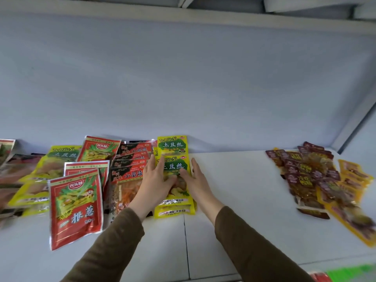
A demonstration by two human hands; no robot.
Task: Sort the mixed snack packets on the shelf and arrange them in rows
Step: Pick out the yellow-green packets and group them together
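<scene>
Item 1, grip: my left hand (157, 178) and right hand (195, 178) both lie flat, fingers straight and spread, pressing on the top packet of the row of yellow-and-green glossy plastic snack packets (173, 174). Nothing is pinched or clasped; the grip is apart on both sides, palms down, the fingertips of the two hands nearly meeting at the packet's middle.

Item 2, row under hand: several yellow packets overlapped front to back, running from the shelf's back wall toward me, on the white shelf (234, 200).

Handling, as I judge it: light, thin, soft film; slippery against its neighbours, so the stack may slide. Best taken at the flat side edges or sealed ends, not the filled middle.

Item 3, pose: both forearms in olive-brown sleeves (114, 241) reach forward, wrists low and converging.

Item 4, just left: a row of black-and-red noodle-snack packets (130, 171), touching my left hand.

Item 5, further left: red foil packets with green print (76, 206), loosely overlapped, then more yellow packets (50, 165) unsorted.

Item 6, well apart at right: a jumbled heap of small dark-brown sachets (305, 171) and orange-yellow sachets (354, 180).
</scene>
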